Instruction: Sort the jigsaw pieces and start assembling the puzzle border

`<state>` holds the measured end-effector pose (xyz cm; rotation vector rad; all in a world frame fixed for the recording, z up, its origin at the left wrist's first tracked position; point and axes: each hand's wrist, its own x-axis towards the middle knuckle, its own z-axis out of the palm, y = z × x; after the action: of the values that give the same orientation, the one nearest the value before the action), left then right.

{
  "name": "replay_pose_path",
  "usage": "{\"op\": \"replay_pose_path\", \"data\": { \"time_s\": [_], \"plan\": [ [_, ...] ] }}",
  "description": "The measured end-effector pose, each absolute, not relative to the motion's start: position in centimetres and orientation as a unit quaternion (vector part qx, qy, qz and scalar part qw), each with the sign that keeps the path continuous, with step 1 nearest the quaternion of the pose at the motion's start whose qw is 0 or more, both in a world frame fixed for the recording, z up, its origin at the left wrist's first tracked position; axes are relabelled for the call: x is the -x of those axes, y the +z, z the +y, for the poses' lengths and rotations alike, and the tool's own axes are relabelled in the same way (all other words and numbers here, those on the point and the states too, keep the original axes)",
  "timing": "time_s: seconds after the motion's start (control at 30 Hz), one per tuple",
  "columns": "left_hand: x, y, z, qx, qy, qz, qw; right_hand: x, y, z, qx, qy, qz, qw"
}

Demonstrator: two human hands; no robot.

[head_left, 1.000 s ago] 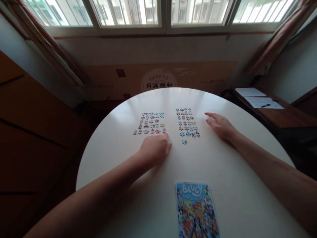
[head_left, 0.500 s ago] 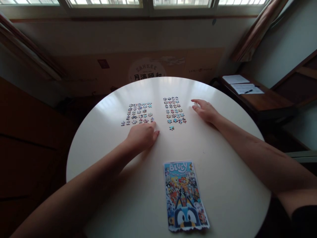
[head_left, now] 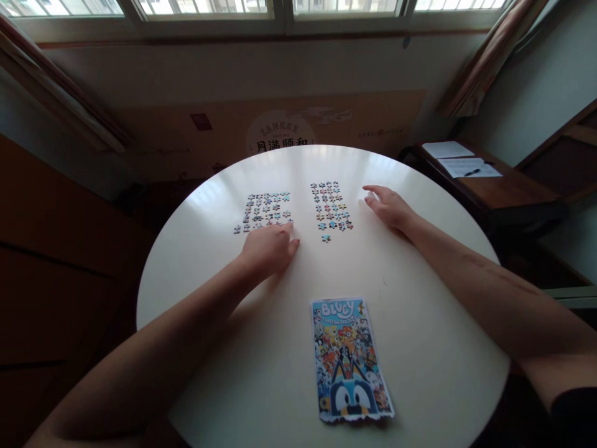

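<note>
By the table's [head_left: 420,298] near edge lies a picture sheet [head_left: 349,361], probably for easy looking. I cannot tell if the left hand [head_left: 269,247] grips; the right hand [head_left: 390,208] has loose fingers. Toward the far edge, puzzle pieces [head_left: 333,224] lie spaced, perhaps for clear view.

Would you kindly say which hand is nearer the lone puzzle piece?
Left. The left hand lies just left of the lone puzzle piece; the right hand is farther off, to its right and beyond.
</note>
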<state>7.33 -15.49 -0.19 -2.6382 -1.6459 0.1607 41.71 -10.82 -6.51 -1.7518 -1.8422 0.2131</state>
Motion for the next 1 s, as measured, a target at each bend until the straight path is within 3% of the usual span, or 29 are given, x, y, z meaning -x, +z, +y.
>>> {"op": "replay_pose_path", "data": {
  "time_s": [0.6, 1.0],
  "plan": [
    [-7.0, 1.4, -15.8, 0.883, -0.004, -0.463, -0.074, -41.5, -6.7, -10.8, 0.652, 0.068, -0.699, 0.287],
    [-7.2, 1.4, -16.1, 0.854, 0.013, -0.515, -0.076, -41.3, -6.9, -10.7, 0.644, 0.064, -0.707, 0.285]
  ]
}}
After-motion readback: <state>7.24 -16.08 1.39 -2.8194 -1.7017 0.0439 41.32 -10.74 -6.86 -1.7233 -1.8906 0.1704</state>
